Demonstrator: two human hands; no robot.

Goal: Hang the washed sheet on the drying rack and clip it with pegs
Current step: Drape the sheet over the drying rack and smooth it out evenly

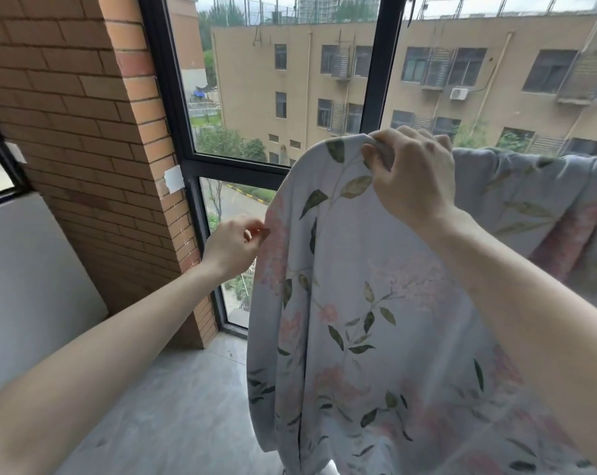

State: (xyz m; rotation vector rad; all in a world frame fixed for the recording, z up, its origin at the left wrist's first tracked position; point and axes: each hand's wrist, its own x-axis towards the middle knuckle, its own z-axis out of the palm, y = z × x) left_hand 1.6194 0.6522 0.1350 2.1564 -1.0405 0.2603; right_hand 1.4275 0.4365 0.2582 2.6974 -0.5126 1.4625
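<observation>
Your right hand point(411, 176) is up at the top fold of the sheet point(351, 303), its fingers point(393, 138) curled together over the crest and the thumb pressed against the front, so the cloth is clamped between them. The sheet is pale blue with green leaves and pink blossoms; it hangs in front of you from that fold down toward the grey floor point(173, 406), and more of it drapes off to the right along a line at the height of your hand. Whatever carries it there is hidden under the cloth.

Your left hand point(233, 245) is lower, at the sheet's left edge, in front of the black-framed window point(184, 125). Its fingers point(252, 224) are bunched close with the tips meeting the thumb right at the hem; they appear to pinch the edge, though the contact is small and hard to make out.
</observation>
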